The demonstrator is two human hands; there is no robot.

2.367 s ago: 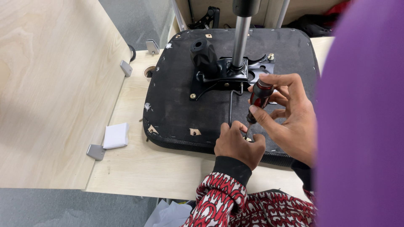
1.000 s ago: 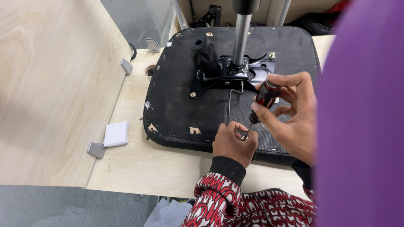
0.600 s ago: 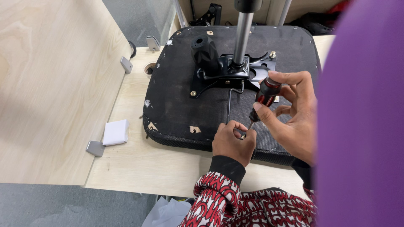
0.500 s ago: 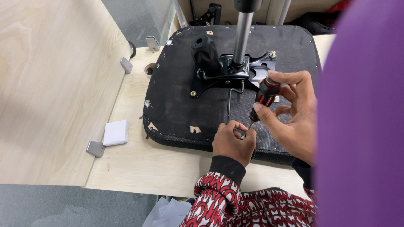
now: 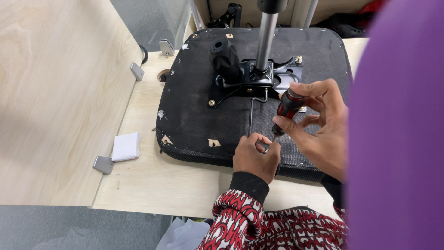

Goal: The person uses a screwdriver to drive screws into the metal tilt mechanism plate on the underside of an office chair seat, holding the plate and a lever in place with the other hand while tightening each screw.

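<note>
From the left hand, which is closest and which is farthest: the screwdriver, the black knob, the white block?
Seen from the head camera, starting at the left hand:
1. Screwdriver, just above and right of it, tip beside the fingers.
2. Black knob, farther up on the chair seat's metal plate.
3. White block, far left on the wooden table.

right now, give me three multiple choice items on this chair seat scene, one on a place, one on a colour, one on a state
1. Where does the white block lie?
A. on the seat base
B. on the wooden table, left of the seat base
C. in a hand

2. What colour is the screwdriver handle?
A. red and black
B. yellow
C. blue

3. How is the right hand?
A. flat on the table
B. gripping the screwdriver
C. open in the air

Key: B, it sits on the wooden table beside the seat base; A, red stripes on black; B, its fingers wrap the handle.
</note>
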